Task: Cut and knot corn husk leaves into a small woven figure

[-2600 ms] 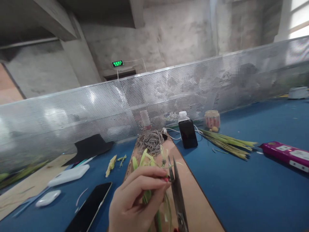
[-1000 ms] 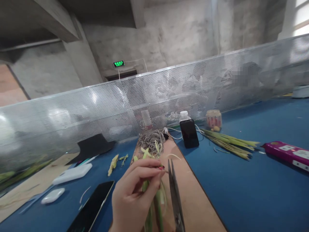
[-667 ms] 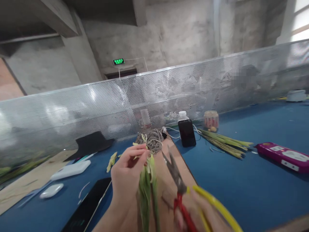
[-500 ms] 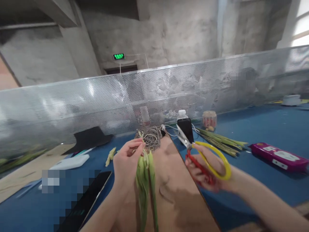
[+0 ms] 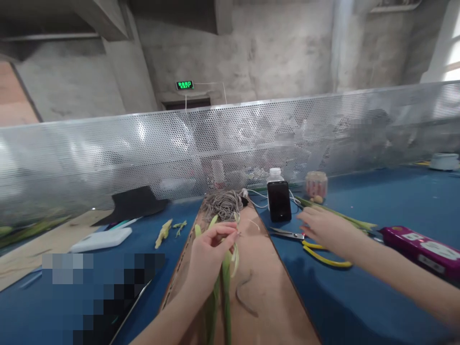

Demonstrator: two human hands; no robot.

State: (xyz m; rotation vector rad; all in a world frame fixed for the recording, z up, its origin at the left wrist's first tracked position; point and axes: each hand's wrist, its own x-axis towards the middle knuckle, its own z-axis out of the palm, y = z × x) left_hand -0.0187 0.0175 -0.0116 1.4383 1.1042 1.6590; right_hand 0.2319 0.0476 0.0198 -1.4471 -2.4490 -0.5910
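Observation:
My left hand (image 5: 211, 256) is closed on a bundle of green leaf strips (image 5: 225, 287) over the brown board (image 5: 273, 297), thumb and fingers pinching the leaf tips. My right hand (image 5: 323, 229) hovers with fingers spread just above the scissors (image 5: 316, 249), which have a yellow handle and lie on the blue table (image 5: 377, 306). A tangle of grey string (image 5: 224, 206) sits at the board's far end.
A dark phone (image 5: 279, 200) leans on a white-capped bottle (image 5: 275, 175) beside a small jar (image 5: 316, 184). Long green leaves (image 5: 355, 223) and a magenta pack (image 5: 420, 245) lie to the right. A white box (image 5: 100, 238) lies left. A perforated metal screen (image 5: 143, 148) backs the table.
My right hand carried the scissors away from the leaf bundle to the right, laid them on the blue table and let go. My left hand kept hold of the leaves.

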